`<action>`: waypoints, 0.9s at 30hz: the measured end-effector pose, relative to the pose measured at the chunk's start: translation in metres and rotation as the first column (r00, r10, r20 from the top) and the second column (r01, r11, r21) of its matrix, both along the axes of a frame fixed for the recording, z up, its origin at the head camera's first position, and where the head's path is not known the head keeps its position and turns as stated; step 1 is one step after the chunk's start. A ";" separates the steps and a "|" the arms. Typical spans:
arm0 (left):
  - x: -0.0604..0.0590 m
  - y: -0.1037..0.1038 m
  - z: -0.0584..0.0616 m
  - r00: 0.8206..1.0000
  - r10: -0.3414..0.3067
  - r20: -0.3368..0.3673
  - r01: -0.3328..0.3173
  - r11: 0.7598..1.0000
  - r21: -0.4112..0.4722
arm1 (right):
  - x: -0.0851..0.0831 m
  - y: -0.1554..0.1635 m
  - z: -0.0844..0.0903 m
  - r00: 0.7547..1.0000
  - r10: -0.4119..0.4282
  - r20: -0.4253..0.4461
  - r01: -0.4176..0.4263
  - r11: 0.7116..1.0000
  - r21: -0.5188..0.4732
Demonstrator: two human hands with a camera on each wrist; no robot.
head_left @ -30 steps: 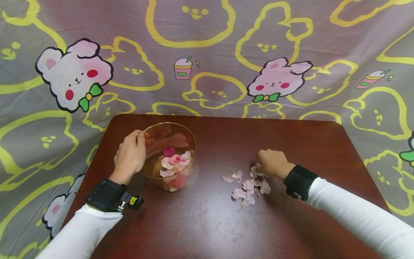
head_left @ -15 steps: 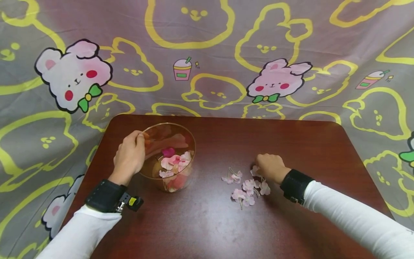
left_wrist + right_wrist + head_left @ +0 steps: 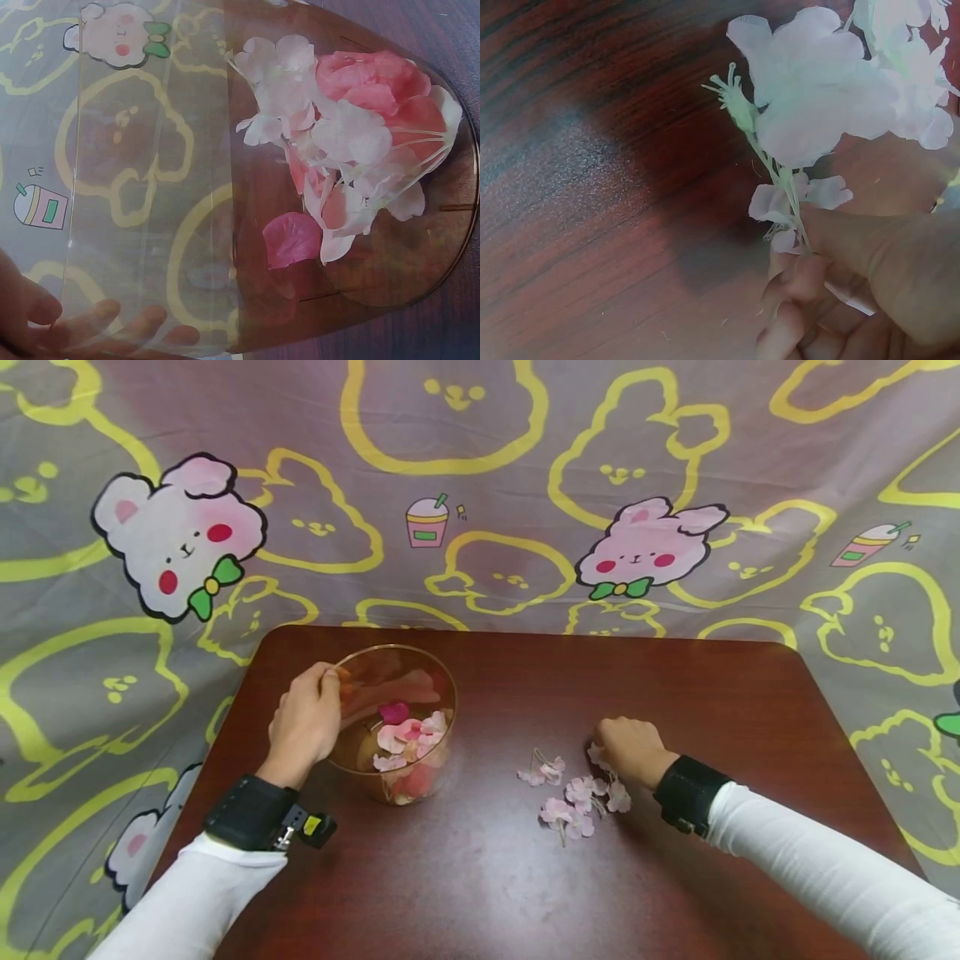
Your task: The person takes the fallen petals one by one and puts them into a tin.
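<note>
where the loose pale pink blossoms (image 3: 573, 793) lie scattered right of the table's middle, the right hand (image 3: 630, 747) sits knuckles-up at their far right edge, its fingers curled down onto the wood. the right wrist view shows the thumb and fingertips (image 3: 802, 277) pinching the thin green stem of one blossom sprig (image 3: 810, 105), whose white-pink petals stand out from the grip just above the table (image 3: 675, 685). the forearm, in a white sleeve with a black wrist strap, runs in from the lower right.

well apart to the left stands the clear round bowl (image 3: 442, 685), with pink and deeper pink petals (image 3: 337, 150) heaped in its bottom. the left hand (image 3: 306, 722) grips its near-left rim, thumb inside and fingers (image 3: 97, 319) wrapped round the outer wall. behind the table hangs a grey cloth (image 3: 480, 485) printed with rabbits.
</note>
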State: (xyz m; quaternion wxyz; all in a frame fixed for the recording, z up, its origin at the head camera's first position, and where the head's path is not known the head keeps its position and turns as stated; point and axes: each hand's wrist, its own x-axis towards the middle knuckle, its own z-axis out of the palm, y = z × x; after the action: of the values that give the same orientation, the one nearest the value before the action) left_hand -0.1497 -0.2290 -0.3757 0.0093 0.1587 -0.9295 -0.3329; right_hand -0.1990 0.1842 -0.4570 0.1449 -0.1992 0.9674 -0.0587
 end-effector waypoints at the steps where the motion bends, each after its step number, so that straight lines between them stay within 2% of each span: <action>1: 0.000 0.000 0.000 1.000 0.001 -0.001 -0.001 1.000 0.001 | 0.000 0.000 0.000 1.000 0.000 -0.003 0.000 1.000 -0.001; 8: 0.000 0.001 0.000 1.000 -0.001 -0.007 0.001 1.000 -0.004 | -0.005 0.001 0.005 0.999 -0.010 -0.040 0.009 1.000 -0.024; 17: 0.000 0.001 0.000 1.000 -0.003 -0.004 0.003 1.000 -0.001 | -0.014 -0.003 0.026 0.994 -0.041 -0.103 0.032 0.996 -0.089; 27: 0.001 0.001 -0.002 1.000 -0.013 -0.021 0.013 1.000 -0.006 | -0.018 -0.015 0.046 0.980 -0.034 -0.197 0.002 0.987 -0.160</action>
State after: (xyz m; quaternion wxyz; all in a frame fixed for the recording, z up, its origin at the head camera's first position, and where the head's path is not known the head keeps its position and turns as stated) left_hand -0.1486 -0.2280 -0.3778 0.0174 0.1490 -0.9313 -0.3320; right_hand -0.2171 0.1688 -0.4109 0.0306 -0.2063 0.9710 -0.1169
